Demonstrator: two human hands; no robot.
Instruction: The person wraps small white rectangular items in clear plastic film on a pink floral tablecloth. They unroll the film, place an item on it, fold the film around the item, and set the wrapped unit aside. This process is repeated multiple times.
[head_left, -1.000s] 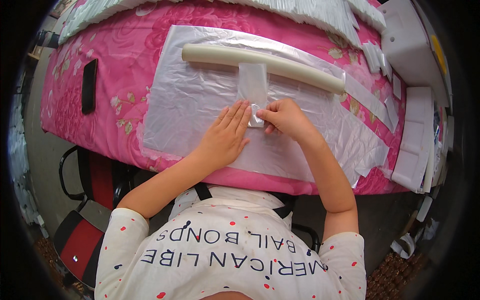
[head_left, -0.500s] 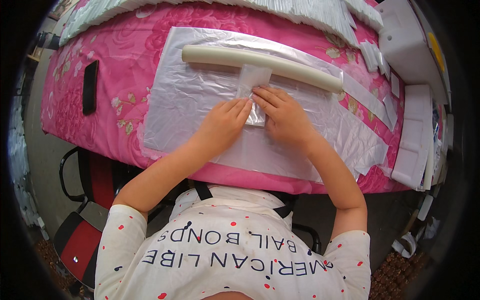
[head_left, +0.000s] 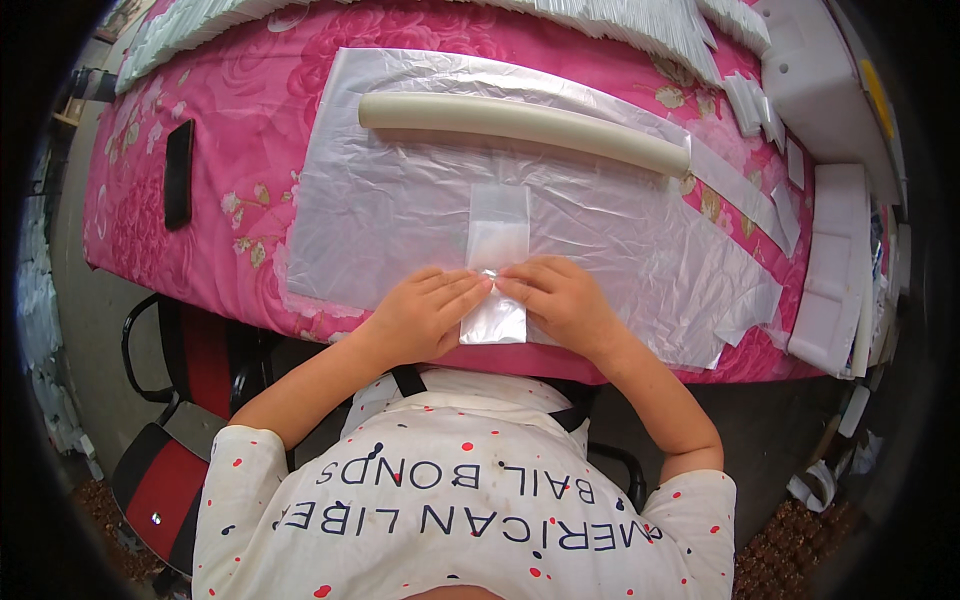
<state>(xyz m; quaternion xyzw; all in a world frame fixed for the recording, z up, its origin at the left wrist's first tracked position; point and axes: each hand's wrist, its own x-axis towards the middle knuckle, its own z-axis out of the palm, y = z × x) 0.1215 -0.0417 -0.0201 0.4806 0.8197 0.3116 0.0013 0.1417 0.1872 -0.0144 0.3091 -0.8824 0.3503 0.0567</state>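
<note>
A narrow, clear plastic bag [head_left: 498, 240] lies lengthwise near the front edge of the table, its near part shiny and wrinkled. My left hand [head_left: 428, 312] comes from the left with its fingers closed on the bag's middle. From the other side, my right hand [head_left: 556, 300] pinches the same spot, the fingertips of both hands almost meeting. A small gathered fold shows between them. Beneath the bag a large translucent plastic sheet [head_left: 390, 210] is spread out. Across the sheet's far part rests a long, cream-coloured tube [head_left: 520, 128], apart from both hands.
A pink floral cloth [head_left: 245, 110] covers the table. A black phone [head_left: 179, 175] lies at left. Rows of white packets [head_left: 620, 25] line the far edge. White foam boxes [head_left: 830, 270] stand at right, near loose plastic strips [head_left: 745, 195]. Red and black chairs [head_left: 160, 480] are at lower left.
Both hands have moved toward me, and the plastic bag has slid nearer with them, away from the tube. The tube and sheet look nearly unchanged.
</note>
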